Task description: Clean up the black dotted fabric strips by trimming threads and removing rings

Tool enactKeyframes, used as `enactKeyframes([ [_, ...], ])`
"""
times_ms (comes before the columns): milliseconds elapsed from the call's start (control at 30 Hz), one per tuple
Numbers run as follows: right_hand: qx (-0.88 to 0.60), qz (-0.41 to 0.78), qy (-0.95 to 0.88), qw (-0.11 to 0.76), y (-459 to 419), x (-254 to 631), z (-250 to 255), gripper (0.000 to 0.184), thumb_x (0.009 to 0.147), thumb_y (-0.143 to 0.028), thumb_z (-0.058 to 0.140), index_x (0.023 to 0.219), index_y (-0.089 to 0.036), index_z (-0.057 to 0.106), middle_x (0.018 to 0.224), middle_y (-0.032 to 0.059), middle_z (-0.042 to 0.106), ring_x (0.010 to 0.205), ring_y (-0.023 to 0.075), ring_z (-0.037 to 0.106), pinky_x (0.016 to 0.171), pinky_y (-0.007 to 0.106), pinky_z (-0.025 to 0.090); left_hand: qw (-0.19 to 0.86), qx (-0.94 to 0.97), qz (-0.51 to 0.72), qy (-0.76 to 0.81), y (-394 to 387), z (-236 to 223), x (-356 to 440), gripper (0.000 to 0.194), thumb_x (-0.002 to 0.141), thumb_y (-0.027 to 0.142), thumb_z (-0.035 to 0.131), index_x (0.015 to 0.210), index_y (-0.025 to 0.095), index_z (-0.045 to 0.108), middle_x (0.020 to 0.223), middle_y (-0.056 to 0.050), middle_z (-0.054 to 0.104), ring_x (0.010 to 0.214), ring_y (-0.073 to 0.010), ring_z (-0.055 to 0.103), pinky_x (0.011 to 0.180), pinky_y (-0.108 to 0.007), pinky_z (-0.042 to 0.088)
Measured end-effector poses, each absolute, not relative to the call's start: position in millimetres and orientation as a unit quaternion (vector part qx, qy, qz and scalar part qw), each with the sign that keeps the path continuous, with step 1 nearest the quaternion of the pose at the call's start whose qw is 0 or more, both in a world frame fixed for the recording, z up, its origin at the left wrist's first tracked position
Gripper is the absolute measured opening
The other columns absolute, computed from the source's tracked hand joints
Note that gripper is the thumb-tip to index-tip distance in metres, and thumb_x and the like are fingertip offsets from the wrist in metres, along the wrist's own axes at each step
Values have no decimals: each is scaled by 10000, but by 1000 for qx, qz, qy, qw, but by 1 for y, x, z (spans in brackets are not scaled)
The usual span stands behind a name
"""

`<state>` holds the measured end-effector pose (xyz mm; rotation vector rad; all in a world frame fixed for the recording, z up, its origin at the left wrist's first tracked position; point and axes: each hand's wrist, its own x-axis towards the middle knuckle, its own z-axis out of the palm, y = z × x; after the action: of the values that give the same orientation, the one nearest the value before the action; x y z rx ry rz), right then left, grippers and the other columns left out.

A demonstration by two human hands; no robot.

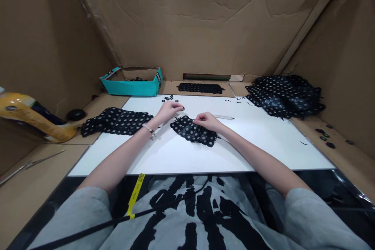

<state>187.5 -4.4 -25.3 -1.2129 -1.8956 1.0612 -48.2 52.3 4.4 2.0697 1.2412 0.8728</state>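
Observation:
In front of me on the white board (234,152) lies a short black panel of linked rings (195,132), white showing through its holes. My right hand (207,121) pinches the panel's upper edge. Just above its left corner, my left hand (170,111) is closed, thumb and finger together on a small black ring (183,108). Loose black rings (167,98) lie behind that hand. A longer black ring panel (120,121) is partly under my left forearm. A slim pale pen-like tool (224,117) rests behind my right hand.
A teal box (131,88) with dark bits inside stands at the back left. Behind the board is a flat black strip (200,88). A heap of black ring panels (287,95) sits at the right. On the left are a yellow bottle (38,115) and scissors (29,165). Cardboard walls (181,27) enclose everything.

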Motion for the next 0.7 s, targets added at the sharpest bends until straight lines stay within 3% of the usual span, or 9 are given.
enactKeyframes([
  [100,-467,399,-724,314,-4,188,-27,266,739,-417,648,699,-154,661,675,15,650,653,139,541,659,270,405,205,703,369,572,68,0,-71,216,739,347,660,794,176,780,867,-78,760,881,-259,668,800,-317,493],
  [200,-469,399,-721,318,-5,187,-27,264,741,-416,641,692,-157,660,678,15,645,659,139,538,668,273,405,193,651,341,650,78,-8,-87,206,700,334,686,795,179,783,758,-74,748,779,-261,674,727,-312,496],
  [267,-470,398,-721,317,-6,186,-26,268,738,-420,641,691,-157,661,677,14,637,655,136,526,660,271,396,214,632,354,655,82,-11,-91,338,703,281,669,998,152,770,860,-85,765,743,-238,670,712,-301,497],
  [333,-473,395,-722,316,-7,186,-24,272,740,-424,639,703,-156,664,673,10,624,645,131,511,649,268,384,227,630,390,633,82,-11,-90,538,715,208,625,1246,128,664,1062,-107,748,762,-207,666,731,-286,498],
  [400,-481,390,-722,309,-9,186,-22,277,754,-431,626,738,-158,671,649,-4,596,624,125,487,632,266,365,217,649,406,605,81,-8,-86,604,736,182,588,1335,116,590,1154,-119,718,797,-194,659,763,-281,494],
  [567,-491,380,-722,306,-10,186,-22,281,785,-420,588,823,-159,685,627,-22,561,612,124,465,618,259,340,210,804,287,477,62,4,-63,337,794,338,605,1034,152,751,953,-85,747,821,-210,638,779,-302,475],
  [700,-462,373,-734,330,-7,187,-26,291,800,-418,559,889,-169,682,598,-40,506,586,122,417,586,251,308,234,891,193,338,37,6,-37,345,768,447,683,992,197,762,956,-71,742,913,-230,625,856,-322,454],
])
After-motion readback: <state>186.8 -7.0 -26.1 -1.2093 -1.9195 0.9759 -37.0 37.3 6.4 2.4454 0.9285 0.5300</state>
